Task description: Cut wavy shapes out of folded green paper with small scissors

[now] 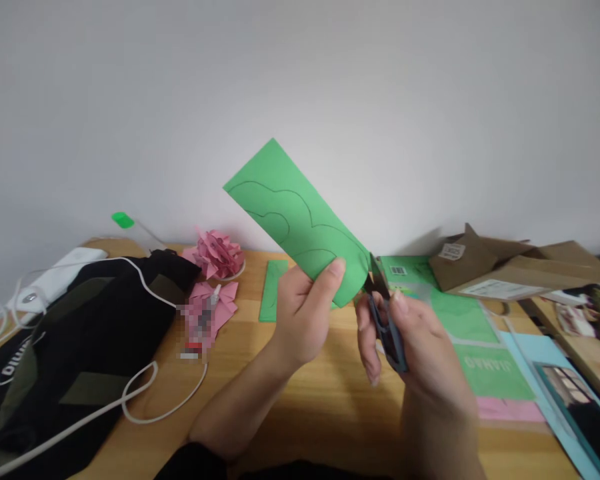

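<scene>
My left hand (307, 313) pinches the lower part of a green sheet of paper (290, 200), thumb on top. Curved, scalloped pencil lines run along the sheet, which is held up at a slant above the table. In my right hand (425, 340) is a pair of scissors (387, 327) with dark grey handles. Their dark blades are parted at the sheet's lower right end, by a rounded edge. On the table behind my left hand lies another green paper piece (270, 293) with a drawn line.
To the left are pink paper flowers (220, 253), a black bag (90, 360), white cables (145, 420) and a white power strip (63, 277). On the right lie an opened cardboard box (510, 263), green paper packs (495, 373) and a dark phone-like object (580, 420). A wall (300, 80) stands behind.
</scene>
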### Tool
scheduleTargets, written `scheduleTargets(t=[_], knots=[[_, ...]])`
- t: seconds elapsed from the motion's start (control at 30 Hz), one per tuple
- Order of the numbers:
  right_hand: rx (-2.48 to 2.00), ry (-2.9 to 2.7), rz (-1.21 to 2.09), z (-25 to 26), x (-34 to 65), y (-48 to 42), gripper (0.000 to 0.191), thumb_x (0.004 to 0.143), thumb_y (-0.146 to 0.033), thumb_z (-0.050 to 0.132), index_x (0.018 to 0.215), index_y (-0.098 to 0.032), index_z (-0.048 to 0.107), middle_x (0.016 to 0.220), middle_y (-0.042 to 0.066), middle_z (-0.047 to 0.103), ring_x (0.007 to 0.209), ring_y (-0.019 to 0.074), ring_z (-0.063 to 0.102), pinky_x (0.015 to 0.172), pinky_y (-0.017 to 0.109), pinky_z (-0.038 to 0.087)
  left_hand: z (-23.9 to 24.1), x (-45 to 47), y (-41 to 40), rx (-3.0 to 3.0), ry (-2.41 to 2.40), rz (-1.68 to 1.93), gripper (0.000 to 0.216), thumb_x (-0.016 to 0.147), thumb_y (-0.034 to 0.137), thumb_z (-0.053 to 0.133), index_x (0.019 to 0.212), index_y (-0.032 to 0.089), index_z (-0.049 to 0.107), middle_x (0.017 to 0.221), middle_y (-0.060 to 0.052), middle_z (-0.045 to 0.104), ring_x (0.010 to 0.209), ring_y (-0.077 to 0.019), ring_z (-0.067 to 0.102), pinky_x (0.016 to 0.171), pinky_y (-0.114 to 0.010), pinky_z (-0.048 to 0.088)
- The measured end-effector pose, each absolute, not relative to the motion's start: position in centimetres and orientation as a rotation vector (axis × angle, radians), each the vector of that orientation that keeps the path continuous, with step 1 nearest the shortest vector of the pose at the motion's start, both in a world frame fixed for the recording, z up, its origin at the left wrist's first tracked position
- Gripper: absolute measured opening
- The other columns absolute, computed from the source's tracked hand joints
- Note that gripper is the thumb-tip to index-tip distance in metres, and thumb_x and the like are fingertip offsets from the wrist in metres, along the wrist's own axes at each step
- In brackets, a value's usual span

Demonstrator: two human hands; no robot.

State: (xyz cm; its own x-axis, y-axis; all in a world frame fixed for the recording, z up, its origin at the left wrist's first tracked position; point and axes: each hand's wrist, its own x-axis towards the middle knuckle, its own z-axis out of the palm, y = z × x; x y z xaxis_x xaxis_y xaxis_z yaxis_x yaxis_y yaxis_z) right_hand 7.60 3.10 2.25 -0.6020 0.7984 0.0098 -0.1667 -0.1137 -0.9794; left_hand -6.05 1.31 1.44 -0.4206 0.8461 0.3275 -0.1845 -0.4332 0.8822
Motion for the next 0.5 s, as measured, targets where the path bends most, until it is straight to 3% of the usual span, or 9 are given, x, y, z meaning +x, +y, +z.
scheduleTargets(t=[0.2,0.5], knots=[[-0.728,-1.344,1.762,1.8,7.0,2.7,0.045,0.095,-0.055,0.044,0.072,-0.018,0.058,0.034,-0.008,0.043,0.025,0.0046,0.025,0.028,0.016,0.019,1.6,-5.4,1.0,1.121,1.045,1.89,0.035,0.09,0.031,0.056,0.058,0.019,0.051,0.056,0.003,0.05,0.055,-0.0111,0.047,0.057,-0.025,0.042],[-0.699,-1.289,1.791,1.8,7.2,2.6,0.043,0.095,-0.053,0.045,0.069,-0.02,0.052,0.037,-0.011,0.034,0.029,0.0035,0.016,0.028,0.013,0.013,1.1,-4.8,1.0,1.056,1.09,1.893,0.035,0.089,0.036,0.058,0.059,0.019,0.052,0.058,0.002,0.05,0.057,-0.0118,0.046,0.059,-0.025,0.044]])
